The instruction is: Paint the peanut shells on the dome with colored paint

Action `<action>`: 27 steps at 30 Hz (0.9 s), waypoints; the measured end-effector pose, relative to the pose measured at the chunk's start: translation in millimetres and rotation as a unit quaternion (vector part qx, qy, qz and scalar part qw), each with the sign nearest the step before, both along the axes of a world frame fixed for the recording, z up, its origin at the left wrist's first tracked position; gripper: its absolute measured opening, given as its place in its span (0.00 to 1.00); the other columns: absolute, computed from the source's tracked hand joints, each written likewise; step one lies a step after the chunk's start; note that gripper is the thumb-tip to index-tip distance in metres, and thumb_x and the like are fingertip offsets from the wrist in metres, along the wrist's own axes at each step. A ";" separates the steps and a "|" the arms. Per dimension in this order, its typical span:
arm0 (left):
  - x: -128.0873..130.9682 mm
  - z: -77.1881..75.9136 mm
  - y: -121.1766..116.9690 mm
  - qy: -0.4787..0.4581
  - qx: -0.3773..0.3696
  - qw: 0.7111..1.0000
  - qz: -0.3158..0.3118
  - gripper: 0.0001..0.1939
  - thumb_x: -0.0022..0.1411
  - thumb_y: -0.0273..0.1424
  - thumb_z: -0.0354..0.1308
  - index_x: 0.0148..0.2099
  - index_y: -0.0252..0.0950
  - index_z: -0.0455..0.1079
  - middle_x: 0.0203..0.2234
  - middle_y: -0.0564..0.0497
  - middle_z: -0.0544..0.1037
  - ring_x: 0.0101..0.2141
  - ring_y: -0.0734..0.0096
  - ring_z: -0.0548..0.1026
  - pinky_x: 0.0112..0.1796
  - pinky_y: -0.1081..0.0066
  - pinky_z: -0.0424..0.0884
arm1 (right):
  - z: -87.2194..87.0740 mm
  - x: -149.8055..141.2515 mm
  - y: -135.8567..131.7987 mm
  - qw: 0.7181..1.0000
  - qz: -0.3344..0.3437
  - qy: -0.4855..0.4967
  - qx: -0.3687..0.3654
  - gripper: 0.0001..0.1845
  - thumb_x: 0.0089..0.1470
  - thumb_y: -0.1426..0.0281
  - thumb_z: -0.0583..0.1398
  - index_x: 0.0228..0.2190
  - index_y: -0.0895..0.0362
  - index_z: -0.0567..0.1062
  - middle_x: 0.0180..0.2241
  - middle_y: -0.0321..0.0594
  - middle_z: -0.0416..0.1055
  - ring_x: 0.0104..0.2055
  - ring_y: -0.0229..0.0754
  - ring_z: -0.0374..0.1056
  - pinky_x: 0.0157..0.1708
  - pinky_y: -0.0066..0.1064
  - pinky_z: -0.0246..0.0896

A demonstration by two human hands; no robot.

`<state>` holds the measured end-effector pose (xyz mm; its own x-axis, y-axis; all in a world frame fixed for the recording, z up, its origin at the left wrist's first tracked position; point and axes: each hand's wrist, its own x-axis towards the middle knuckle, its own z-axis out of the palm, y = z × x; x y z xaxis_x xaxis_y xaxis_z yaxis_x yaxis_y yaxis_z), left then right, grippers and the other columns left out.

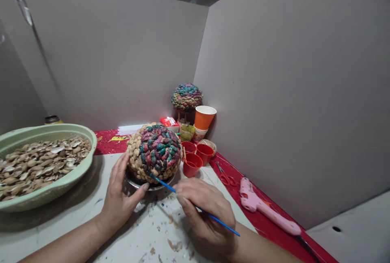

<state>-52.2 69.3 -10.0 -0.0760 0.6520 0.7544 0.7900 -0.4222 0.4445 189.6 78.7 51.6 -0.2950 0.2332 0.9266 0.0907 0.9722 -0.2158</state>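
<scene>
A rounded ball covered in nut shells rests in a shallow metal bowl. Its facing side is painted pink, teal and dark blue, while the left and lower shells are bare tan. My left hand steadies it from the left, fingers spread along its side and thumb near the bowl's rim. Pinched in my right hand is a blue paintbrush, its bristle tip touching the ball's lower front. Several red paint cups stand just right of the ball.
At left sits a green basket of shells. Behind are a painted shell ball on a stand, stacked paper cups and white sticks. Red scissors and a pink glue gun lie along the right. Grey panels enclose the back and right.
</scene>
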 end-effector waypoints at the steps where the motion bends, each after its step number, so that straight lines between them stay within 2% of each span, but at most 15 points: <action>1: 0.0 0.3 0.0 0.000 0.000 1.000 0.001 0.44 0.65 0.39 0.64 0.75 0.52 0.45 0.68 0.43 0.63 0.67 0.48 0.64 0.63 0.42 0.65 | 0.6 1.0 -0.6 1.000 -0.002 0.000 -0.003 0.11 0.59 0.83 0.58 0.38 0.58 0.77 0.31 0.43 0.81 0.33 0.42 0.79 0.36 0.32 0.77; 6: -0.2 0.4 0.1 -0.002 -0.006 1.000 0.006 0.44 0.65 0.39 0.63 0.75 0.52 0.45 0.68 0.42 0.63 0.67 0.48 0.64 0.63 0.42 0.65 | 3.4 5.2 -6.0 1.000 -0.010 0.008 -0.014 0.11 0.59 0.83 0.58 0.37 0.58 0.76 0.28 0.41 0.79 0.31 0.41 0.77 0.34 0.30 0.76; 12: -0.1 -0.3 0.0 0.004 -0.003 1.000 0.000 0.44 0.65 0.39 0.64 0.75 0.51 0.45 0.68 0.41 0.63 0.67 0.48 0.63 0.63 0.42 0.65 | 0.2 0.6 -3.9 1.000 0.013 0.015 -0.007 0.09 0.64 0.80 0.57 0.41 0.58 0.77 0.33 0.43 0.82 0.35 0.41 0.80 0.39 0.32 0.78; 16: -0.3 -0.7 0.0 0.002 0.000 1.000 0.003 0.43 0.65 0.39 0.63 0.75 0.51 0.46 0.69 0.42 0.63 0.67 0.47 0.64 0.63 0.41 0.64 | -2.7 -2.0 0.0 1.000 0.008 0.004 -0.017 0.09 0.62 0.81 0.58 0.40 0.58 0.77 0.32 0.44 0.82 0.35 0.42 0.80 0.39 0.32 0.77; 21: -0.8 -1.1 1.0 -0.004 0.000 1.000 0.007 0.43 0.64 0.40 0.64 0.75 0.50 0.46 0.68 0.42 0.64 0.66 0.48 0.65 0.63 0.42 0.66 | 0.6 2.5 -2.8 0.999 -0.014 0.017 -0.031 0.12 0.58 0.83 0.58 0.37 0.56 0.76 0.29 0.41 0.80 0.30 0.41 0.78 0.34 0.30 0.76; 27: -0.8 -2.9 2.4 -0.007 0.000 1.000 0.007 0.43 0.64 0.41 0.64 0.75 0.51 0.47 0.68 0.42 0.64 0.67 0.47 0.64 0.63 0.41 0.65 | 0.9 4.2 -5.0 0.998 0.002 0.042 -0.038 0.11 0.61 0.81 0.58 0.39 0.55 0.77 0.30 0.41 0.81 0.31 0.42 0.79 0.34 0.32 0.78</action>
<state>-53.0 71.7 -12.9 -0.0963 0.6502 0.7537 0.7893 -0.4114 0.4558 193.8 73.8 52.5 -0.2170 0.3025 0.9281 0.0660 0.9531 -0.2952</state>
